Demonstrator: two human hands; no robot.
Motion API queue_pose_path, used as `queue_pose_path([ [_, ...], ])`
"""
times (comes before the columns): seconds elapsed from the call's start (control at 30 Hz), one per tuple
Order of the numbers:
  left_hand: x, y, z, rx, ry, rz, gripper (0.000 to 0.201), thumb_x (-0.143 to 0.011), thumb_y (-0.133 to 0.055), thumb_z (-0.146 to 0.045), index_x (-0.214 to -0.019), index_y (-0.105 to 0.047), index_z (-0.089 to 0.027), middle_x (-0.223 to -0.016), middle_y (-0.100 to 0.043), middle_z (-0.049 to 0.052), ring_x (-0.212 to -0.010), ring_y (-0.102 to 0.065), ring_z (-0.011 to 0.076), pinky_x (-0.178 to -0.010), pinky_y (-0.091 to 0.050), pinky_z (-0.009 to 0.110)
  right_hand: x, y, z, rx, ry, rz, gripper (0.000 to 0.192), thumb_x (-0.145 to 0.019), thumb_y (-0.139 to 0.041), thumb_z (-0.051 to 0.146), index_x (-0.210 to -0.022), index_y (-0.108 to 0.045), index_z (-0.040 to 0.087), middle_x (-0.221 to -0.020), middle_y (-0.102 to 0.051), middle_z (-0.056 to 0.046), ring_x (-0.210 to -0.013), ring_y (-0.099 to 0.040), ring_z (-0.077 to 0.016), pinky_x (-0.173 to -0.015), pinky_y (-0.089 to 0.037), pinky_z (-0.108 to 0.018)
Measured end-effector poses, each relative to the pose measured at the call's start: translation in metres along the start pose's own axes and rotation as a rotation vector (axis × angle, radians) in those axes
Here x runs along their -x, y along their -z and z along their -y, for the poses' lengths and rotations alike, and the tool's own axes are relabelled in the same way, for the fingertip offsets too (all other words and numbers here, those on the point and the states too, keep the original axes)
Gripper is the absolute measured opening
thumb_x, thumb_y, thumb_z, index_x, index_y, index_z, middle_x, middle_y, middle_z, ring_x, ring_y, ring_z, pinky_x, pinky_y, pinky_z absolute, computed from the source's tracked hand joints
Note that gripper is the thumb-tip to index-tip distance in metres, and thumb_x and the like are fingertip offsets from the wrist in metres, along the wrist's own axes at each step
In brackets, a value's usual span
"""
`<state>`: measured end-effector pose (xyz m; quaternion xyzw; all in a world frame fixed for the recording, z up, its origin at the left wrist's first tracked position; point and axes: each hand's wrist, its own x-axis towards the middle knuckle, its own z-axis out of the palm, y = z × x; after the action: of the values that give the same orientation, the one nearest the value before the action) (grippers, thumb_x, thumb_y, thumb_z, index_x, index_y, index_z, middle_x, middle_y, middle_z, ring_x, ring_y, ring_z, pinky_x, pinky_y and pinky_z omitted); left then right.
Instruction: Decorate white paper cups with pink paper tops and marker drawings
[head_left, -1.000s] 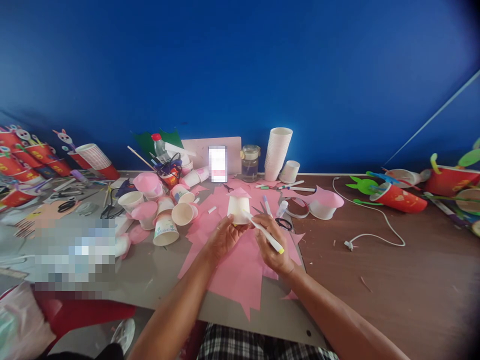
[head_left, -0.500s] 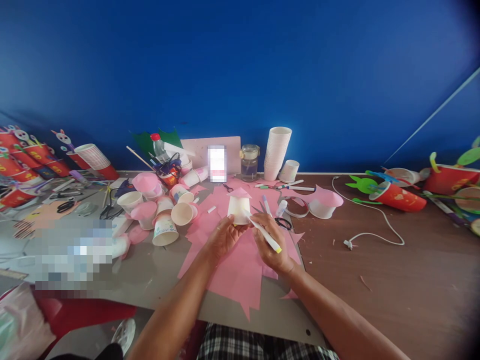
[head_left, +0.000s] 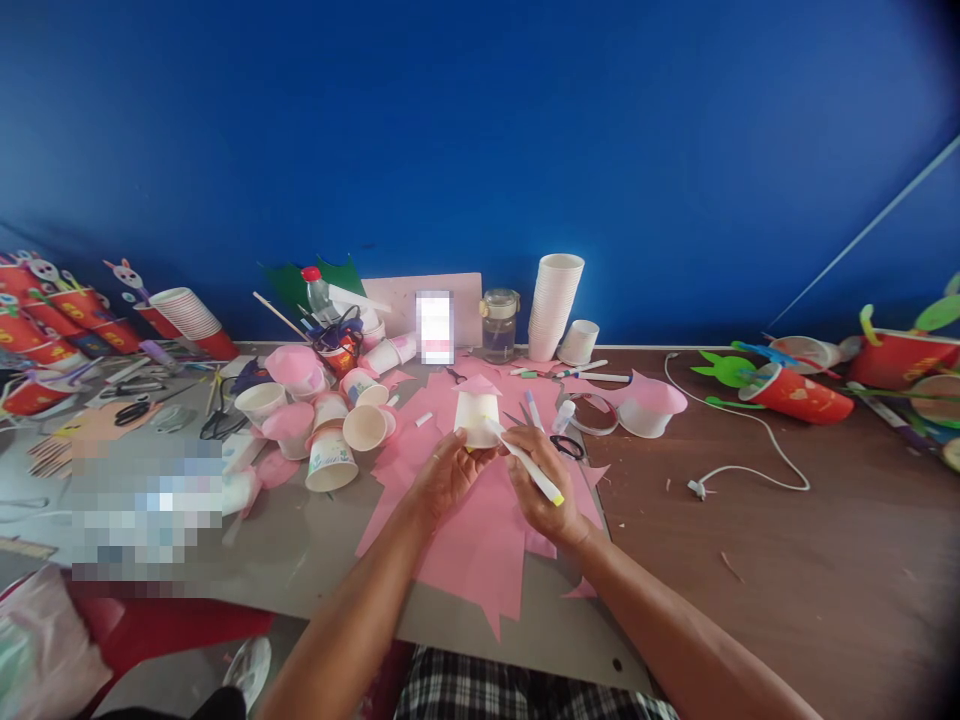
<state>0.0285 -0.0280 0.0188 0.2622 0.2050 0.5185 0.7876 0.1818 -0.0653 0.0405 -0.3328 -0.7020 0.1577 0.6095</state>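
My left hand [head_left: 450, 474] is closed on the lower rim of an upside-down white paper cup [head_left: 475, 412]. A pink paper piece [head_left: 480, 385] sits at the cup's top, and faint yellow marks show on its side. In my right hand [head_left: 546, 480] is a white marker [head_left: 534, 472] with a yellow end, gripped like a pen, its tip at the cup's wall. Pink paper sheets [head_left: 472, 560] lie spread under both hands. Close to my right hand are scissors [head_left: 517, 414], a black-handled ring [head_left: 567, 446] and a small white bottle [head_left: 564, 414].
Several white cups with pink tops [head_left: 289, 430] crowd the left. A tall cup stack [head_left: 555, 305], a glass jar [head_left: 499, 325] and a lit phone [head_left: 435, 328] stand at the back. On the right lie a white cable [head_left: 772, 450] and a red cup [head_left: 806, 392].
Almost nothing differs. The marker tip has shifted slightly against the cup, while both hands keep the same hold.
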Motion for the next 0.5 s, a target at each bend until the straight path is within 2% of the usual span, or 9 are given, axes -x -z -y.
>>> queue_pose_path([
  [0.23, -0.0003, 0.0002, 0.001, -0.018, 0.0, -0.013, 0.035, -0.081, -0.07, -0.031, -0.111, -0.066, -0.013, -0.101, -0.074, 0.009, -0.101, -0.067, 0.0242, -0.094, -0.048, 0.036, 0.0002, -0.0002, -0.0001, -0.011, 0.03, 0.009, 0.026, -0.09, -0.049, 0.016, -0.114, -0.058, 0.024, -0.099, -0.064, -0.008, -0.095, -0.062, -0.022, -0.081, -0.053, -0.039],
  [0.5, 0.0002, -0.0018, 0.0012, -0.003, -0.012, 0.01, 0.034, -0.081, -0.07, -0.029, -0.112, -0.067, -0.014, -0.099, -0.074, 0.007, -0.094, -0.068, 0.0201, -0.085, -0.049, 0.031, -0.0001, 0.0001, -0.0001, 0.017, 0.026, 0.02, 0.027, -0.09, -0.05, 0.015, -0.114, -0.058, 0.024, -0.102, -0.065, -0.009, -0.097, -0.063, -0.0219, -0.082, -0.053, -0.038],
])
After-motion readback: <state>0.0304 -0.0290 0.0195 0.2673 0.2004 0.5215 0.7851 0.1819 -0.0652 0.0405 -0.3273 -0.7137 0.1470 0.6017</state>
